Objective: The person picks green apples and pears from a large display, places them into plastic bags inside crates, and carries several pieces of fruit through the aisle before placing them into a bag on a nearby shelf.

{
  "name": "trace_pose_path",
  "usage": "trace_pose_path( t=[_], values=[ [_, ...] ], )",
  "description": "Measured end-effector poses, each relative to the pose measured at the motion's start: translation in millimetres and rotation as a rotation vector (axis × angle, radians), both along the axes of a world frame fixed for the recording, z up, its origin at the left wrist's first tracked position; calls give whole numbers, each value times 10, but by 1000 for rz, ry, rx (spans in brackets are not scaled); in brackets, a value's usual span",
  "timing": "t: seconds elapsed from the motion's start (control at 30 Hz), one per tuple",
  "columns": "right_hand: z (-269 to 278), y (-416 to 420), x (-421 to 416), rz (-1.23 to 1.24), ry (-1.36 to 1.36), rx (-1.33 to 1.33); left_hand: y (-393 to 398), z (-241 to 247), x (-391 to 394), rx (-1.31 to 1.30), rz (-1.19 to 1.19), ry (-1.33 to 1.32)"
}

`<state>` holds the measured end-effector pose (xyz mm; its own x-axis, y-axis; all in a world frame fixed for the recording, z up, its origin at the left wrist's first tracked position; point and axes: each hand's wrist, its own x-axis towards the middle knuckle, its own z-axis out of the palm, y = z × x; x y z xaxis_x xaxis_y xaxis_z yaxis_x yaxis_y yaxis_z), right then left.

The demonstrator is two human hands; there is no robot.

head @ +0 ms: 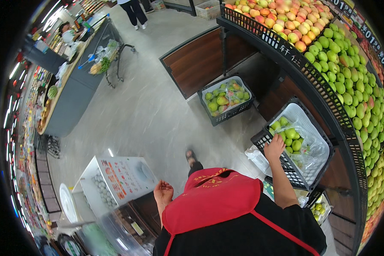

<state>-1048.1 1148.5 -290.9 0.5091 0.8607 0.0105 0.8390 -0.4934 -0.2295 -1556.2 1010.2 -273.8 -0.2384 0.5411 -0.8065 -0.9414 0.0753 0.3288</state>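
Note:
My right hand (275, 147) rests at the near rim of a black plastic crate (321, 172), its fingers at the green apples (296, 145) inside. Whether the fingers grip the rim or an apple cannot be told. The crate has a pale liner, and clear plastic film (313, 145) lies over part of the fruit. To the left of my red apron (211, 204), my left hand (163, 192) hangs free with its fingers loosely curled and holds nothing. Beyond the first crate, another black crate (228, 119) on the floor holds green and reddish pears under clear film.
A long display shelf of apples (288, 19) and green pears (360, 92) curves along the right. White egg boxes (128, 176) stand at lower left. A shopping cart (118, 60) is by the counter (73, 92), with a person (68, 33) behind it. Another person (132, 12) stands farther off.

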Motion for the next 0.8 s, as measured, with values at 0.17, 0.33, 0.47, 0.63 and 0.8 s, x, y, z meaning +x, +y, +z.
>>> trace_pose_path(
  t=[0.17,0.33,0.47,0.63,0.8],
  values=[
    [-65,421,-388,-156,-160,-13,1166,-335,-896,-80,-86,64],
    [-7,888,-1079,-230,-149,0,3060,-319,-1622,-44,-249,569],
    [145,1231,-1708,-210,6,-39,4818,-75,-1759,180,-619,1226],
    [53,1203,-2168,-244,98,-168,6342,263,-1337,422,-991,2015],
    [158,1036,-2014,-365,32,-346,7079,224,-780,526,-1287,2172]
  ],
)
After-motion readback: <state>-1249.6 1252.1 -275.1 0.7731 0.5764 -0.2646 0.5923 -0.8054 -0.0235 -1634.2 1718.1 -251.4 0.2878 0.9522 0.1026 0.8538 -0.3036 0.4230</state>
